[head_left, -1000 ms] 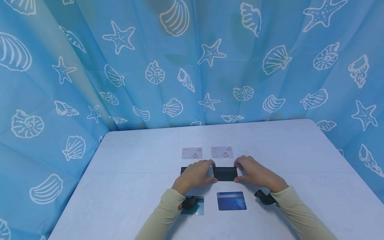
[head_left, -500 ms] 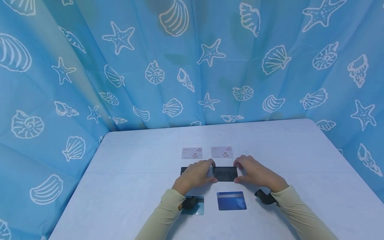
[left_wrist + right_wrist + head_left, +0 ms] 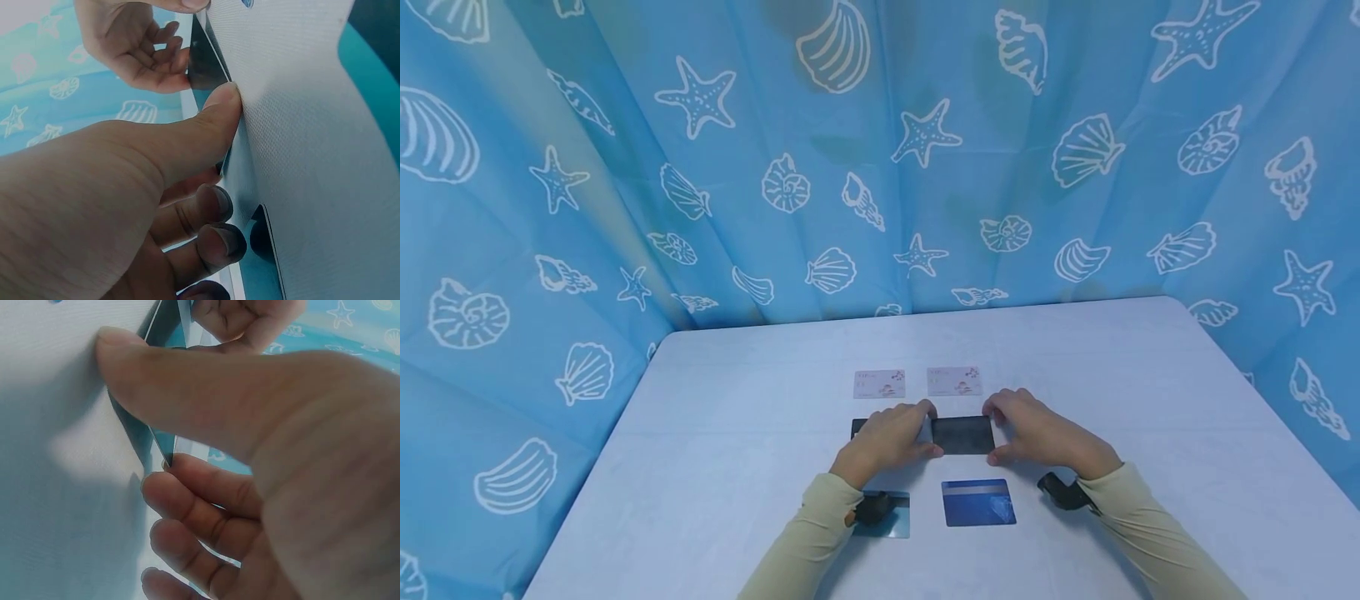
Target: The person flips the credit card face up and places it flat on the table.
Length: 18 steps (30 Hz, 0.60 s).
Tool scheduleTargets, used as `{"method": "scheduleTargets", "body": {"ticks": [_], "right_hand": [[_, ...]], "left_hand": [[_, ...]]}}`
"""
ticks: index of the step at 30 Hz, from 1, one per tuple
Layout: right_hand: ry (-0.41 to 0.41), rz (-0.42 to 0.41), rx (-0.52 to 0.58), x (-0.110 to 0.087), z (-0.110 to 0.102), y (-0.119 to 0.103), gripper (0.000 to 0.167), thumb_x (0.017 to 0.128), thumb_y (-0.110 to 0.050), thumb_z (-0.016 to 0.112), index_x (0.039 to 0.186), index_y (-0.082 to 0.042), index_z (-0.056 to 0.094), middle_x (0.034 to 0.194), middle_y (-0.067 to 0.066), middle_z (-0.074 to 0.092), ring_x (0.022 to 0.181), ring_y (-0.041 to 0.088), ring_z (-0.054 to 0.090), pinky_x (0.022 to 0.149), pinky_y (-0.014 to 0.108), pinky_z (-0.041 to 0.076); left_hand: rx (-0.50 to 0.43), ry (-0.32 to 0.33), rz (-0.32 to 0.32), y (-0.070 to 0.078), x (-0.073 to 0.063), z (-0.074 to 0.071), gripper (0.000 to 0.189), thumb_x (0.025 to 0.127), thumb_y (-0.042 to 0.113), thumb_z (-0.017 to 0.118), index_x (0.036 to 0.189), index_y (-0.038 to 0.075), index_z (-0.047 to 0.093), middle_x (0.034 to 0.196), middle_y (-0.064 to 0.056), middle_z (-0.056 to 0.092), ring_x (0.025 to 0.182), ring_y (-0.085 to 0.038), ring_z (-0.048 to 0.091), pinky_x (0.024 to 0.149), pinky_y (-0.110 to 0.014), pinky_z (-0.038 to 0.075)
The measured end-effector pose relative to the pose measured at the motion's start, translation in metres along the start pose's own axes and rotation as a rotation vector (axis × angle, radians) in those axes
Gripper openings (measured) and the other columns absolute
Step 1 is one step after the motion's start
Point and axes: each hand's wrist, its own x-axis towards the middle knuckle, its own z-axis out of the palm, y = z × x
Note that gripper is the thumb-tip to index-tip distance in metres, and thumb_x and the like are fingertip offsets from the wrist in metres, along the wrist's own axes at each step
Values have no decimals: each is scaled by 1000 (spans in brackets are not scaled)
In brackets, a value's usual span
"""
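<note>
A plain black card (image 3: 964, 436) lies between my hands in the middle row on the white table. My left hand (image 3: 887, 437) holds its left side, the thumb (image 3: 222, 103) at the near corner and the index finger at the far one. At the right side, my right hand (image 3: 1037, 429) spans the card between thumb and index finger; the index fingertip (image 3: 178, 464) meets a corner in the right wrist view. Under my left hand, a second dark card (image 3: 857, 427) is mostly hidden. A blue card (image 3: 978, 502) with a pale stripe lies nearer me.
Two pale pink cards (image 3: 880, 384) form the far row. A teal card (image 3: 897, 523) lies at the front left, partly covered by the black wrist camera (image 3: 874, 507). Behind the table (image 3: 737, 400) hangs a blue curtain (image 3: 880, 167) with white shells and starfish.
Both hands stay almost in place around the black card, whose surface now looks greyer. The right thumb has shifted slightly right, while the other cards lie where they were.
</note>
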Motion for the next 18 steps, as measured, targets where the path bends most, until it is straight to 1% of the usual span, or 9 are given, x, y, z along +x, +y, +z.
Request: {"method": "scheduleTargets", "body": {"ticks": [5,18], "right_hand": [[4,-18,3,-1,-1,0,63,73,-19,95,124,-4,62,101,3,58,103,22,50,89,41,48],[10,-19,-12,-2,-4,0,61,74,-19,94,124,-4,62,99,2,57,101,22,50,86,39,47]], "left_hand": [[-24,-10,-1,0,0,-1,55,90,38,80,136,15,60,106,-1,72,83,-12,60,75,-30,49],[-20,-11,14,0,0,-2,56,92,39,79,139,15,59,105,0,71,83,-12,59,74,-29,48]]}}
